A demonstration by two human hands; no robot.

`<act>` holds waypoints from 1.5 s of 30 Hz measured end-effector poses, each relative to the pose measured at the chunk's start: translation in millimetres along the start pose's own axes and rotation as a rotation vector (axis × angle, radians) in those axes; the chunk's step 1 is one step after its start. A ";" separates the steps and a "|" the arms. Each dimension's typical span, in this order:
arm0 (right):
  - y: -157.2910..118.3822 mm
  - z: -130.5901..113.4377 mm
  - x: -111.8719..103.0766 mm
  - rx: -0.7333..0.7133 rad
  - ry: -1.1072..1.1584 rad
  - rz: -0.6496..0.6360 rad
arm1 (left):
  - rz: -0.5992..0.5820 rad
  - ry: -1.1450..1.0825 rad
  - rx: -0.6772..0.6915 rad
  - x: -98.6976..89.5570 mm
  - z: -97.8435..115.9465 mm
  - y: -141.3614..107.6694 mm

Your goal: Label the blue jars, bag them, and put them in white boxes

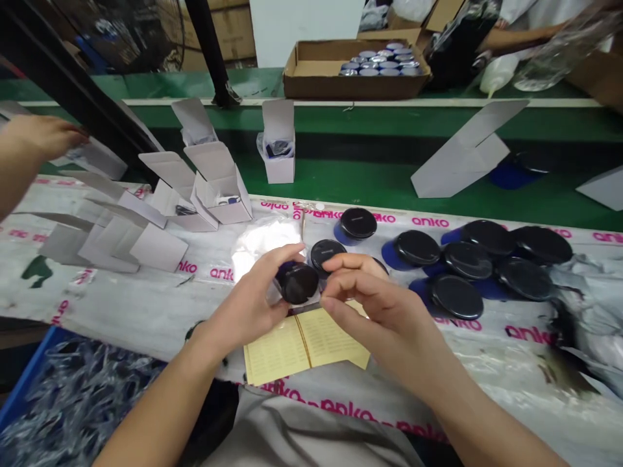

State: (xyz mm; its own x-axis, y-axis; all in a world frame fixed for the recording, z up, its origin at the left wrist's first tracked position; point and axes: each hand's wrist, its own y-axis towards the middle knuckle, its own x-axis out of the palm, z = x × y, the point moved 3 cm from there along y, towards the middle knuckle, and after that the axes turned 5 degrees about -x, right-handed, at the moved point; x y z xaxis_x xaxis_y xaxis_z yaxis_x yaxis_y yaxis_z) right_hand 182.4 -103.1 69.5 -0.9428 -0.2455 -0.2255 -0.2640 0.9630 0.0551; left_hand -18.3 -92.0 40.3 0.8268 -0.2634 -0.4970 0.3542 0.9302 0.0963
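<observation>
My left hand point(253, 298) is wrapped round a small round blue canister with a glossy black top point(299, 283), tilted so that the top faces me. Close by on its right, my right hand point(374, 305) has thumb and fingertips pinched together; whatever is between them, if anything, is too small to make out. Beneath both hands lies a yellow label sheet point(280, 350) with a fold or seam down its middle. Just beyond my fingers stand more such canisters, one point(359, 224) at the back and another point(327, 253) partly behind my right hand.
Several black-topped canisters point(457, 296) are grouped on the right. Open white boxes point(221, 194) stand on the left and along the green conveyor point(341, 149). A cardboard tray point(316, 84) holds silver-topped cans. A blue crate point(29, 383) of wrapped parts is lower left. Another person's hand point(43, 136) reaches in at left.
</observation>
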 end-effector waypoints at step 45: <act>10.7 -5.1 27.5 -0.165 -0.180 0.055 | 0.122 -0.479 0.121 2.3 -6.5 -2.8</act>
State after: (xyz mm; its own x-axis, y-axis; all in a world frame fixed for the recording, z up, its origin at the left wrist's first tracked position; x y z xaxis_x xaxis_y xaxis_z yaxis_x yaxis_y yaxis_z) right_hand 152.7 -100.1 68.9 -0.9090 -0.1556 -0.3866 -0.2573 0.9393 0.2270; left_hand -20.3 -93.5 33.3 0.9628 -0.2690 -0.0272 0.2674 0.9327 0.2419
